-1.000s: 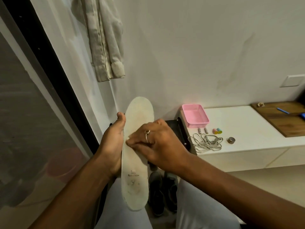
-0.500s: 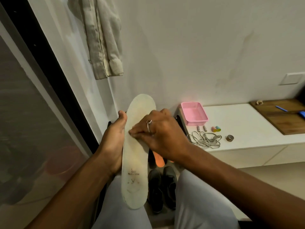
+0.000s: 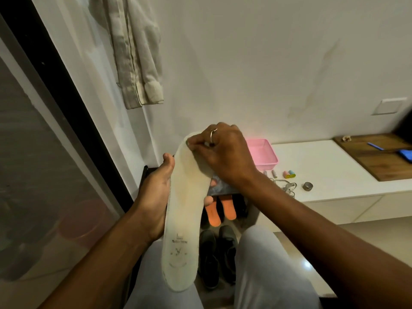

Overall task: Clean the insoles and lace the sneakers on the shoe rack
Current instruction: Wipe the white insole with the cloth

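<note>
Insole [image 3: 184, 221] stands gripped in left hand [image 3: 154, 197], right hand [image 3: 225, 156] curled over its toe.

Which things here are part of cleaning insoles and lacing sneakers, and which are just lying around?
In the job: white insole, held by left hand, right hand at its toe; dark sneakers; laces; orange insoles.
Lying about: pink tray, tape roll, wooden board, hanging garment.
</note>
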A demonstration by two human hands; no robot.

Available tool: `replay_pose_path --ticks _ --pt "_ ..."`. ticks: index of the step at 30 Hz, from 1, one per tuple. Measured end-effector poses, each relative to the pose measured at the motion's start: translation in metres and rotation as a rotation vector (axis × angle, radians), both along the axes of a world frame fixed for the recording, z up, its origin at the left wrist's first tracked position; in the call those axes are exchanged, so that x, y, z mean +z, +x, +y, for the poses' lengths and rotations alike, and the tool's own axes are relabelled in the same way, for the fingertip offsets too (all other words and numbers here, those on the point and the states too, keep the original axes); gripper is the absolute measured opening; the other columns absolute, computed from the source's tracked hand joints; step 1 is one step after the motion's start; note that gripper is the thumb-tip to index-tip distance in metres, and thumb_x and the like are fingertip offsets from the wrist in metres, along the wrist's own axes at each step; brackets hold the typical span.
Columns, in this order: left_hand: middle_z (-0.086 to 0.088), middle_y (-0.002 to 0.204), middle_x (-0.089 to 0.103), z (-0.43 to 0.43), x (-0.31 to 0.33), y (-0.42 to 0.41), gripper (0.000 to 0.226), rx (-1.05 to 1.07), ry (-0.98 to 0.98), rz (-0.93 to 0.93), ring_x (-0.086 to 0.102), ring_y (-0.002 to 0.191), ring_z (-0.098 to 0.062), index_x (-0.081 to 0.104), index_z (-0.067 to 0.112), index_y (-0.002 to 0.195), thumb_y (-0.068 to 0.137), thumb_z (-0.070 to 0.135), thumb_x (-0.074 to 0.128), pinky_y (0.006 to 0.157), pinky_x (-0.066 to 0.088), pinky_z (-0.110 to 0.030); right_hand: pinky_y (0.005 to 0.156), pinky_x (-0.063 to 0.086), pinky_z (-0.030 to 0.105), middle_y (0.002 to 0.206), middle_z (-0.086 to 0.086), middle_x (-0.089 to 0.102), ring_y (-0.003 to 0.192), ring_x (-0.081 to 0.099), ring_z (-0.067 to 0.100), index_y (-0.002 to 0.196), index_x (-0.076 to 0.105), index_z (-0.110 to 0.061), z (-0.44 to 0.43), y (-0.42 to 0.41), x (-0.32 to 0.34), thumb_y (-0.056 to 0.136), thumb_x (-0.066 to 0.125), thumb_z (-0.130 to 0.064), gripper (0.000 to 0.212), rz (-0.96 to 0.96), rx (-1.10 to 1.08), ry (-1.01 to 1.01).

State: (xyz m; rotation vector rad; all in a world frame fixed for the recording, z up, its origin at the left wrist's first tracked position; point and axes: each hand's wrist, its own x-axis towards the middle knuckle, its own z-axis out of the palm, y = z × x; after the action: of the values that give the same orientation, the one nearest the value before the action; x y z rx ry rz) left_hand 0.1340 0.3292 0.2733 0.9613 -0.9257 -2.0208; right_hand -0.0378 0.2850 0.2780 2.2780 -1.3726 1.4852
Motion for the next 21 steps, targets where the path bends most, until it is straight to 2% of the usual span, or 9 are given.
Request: replay_pose_path --ticks 3,5,7,9,12,14,18,21 --pt "-0.025 0.117 0.069 0.001 0.001 0.001 0.069 0.026 -0.008 0.029 0.071 0.086 -0.038 0.067 0.018 0.128 0.095 0.068 0.032 0.072 0.062 -0.045 0.075 0.054 0.045 0.086 -0.002 0.077 0.077 0.066 0.012 0.091 0.081 -0.016 0.005 0.009 -0.005 0.082 0.081 -0.015 0.009 -0.079 0.034 0.039" --pt "-0.020 0.111 0.073 0.000 0.003 0.000 0.066 0.078 -0.003 0.096 0.074 0.089 -0.033 0.065 0.014 0.129 0.100 0.062 0.030 0.069 0.063 -0.043 0.075 0.052 0.046 0.087 0.000 0.077 0.080 0.068 0.016 0.095 0.081 -0.016 0.020 0.021 -0.013 0.084 0.079 -0.017 0.011 0.002 0.163 0.053" --pt "-0.018 0.106 0.074 0.000 0.004 0.000 0.065 0.086 0.003 0.129 0.075 0.085 -0.032 0.064 0.013 0.129 0.101 0.060 0.029 0.063 0.062 -0.040 0.072 0.051 0.045 0.087 0.002 0.077 0.078 0.068 0.020 0.096 0.081 -0.015 0.027 0.024 -0.013 0.084 0.078 -0.018 0.012 0.094 0.202 0.033" --pt "-0.021 0.108 0.073 -0.001 0.003 0.001 0.067 0.051 -0.006 0.091 0.073 0.079 -0.034 0.063 0.016 0.131 0.098 0.065 0.031 0.061 0.060 -0.041 0.070 0.051 0.046 0.084 0.002 0.077 0.074 0.067 0.021 0.092 0.081 -0.015 0.013 0.014 -0.005 0.083 0.080 -0.016 0.009 0.100 0.097 0.000" --pt "-0.025 0.118 0.070 0.003 0.002 0.002 0.071 -0.044 -0.013 0.009 0.072 0.078 -0.034 0.065 0.020 0.130 0.094 0.070 0.030 0.065 0.062 -0.040 0.070 0.052 0.045 0.080 -0.001 0.076 0.068 0.061 0.014 0.089 0.082 -0.018 -0.008 -0.003 0.007 0.082 0.081 -0.015 0.007 0.001 -0.103 -0.009" --pt "-0.025 0.116 0.070 0.004 0.003 0.002 0.070 -0.045 -0.020 0.023 0.071 0.077 -0.034 0.065 0.020 0.130 0.095 0.069 0.029 0.065 0.062 -0.040 0.071 0.053 0.045 0.081 -0.001 0.076 0.070 0.062 0.015 0.089 0.082 -0.018 -0.003 -0.002 0.004 0.082 0.081 -0.014 0.008 0.003 -0.068 0.005" --pt "-0.019 0.114 0.071 0.000 0.003 0.000 0.065 0.040 -0.034 0.104 0.072 0.084 -0.035 0.060 0.021 0.136 0.098 0.064 0.031 0.067 0.061 -0.046 0.072 0.049 0.041 0.085 0.000 0.076 0.077 0.066 0.021 0.094 0.081 -0.017 0.028 0.007 -0.010 0.085 0.078 -0.018 0.009 0.205 0.113 0.027" --pt "-0.024 0.115 0.070 0.002 0.001 0.000 0.066 -0.006 -0.044 0.048 0.071 0.080 -0.035 0.063 0.023 0.133 0.095 0.066 0.031 0.069 0.061 -0.044 0.068 0.049 0.040 0.081 0.003 0.074 0.072 0.063 0.023 0.091 0.081 -0.016 0.014 -0.008 -0.003 0.085 0.078 -0.016 0.007 0.228 -0.009 0.002"
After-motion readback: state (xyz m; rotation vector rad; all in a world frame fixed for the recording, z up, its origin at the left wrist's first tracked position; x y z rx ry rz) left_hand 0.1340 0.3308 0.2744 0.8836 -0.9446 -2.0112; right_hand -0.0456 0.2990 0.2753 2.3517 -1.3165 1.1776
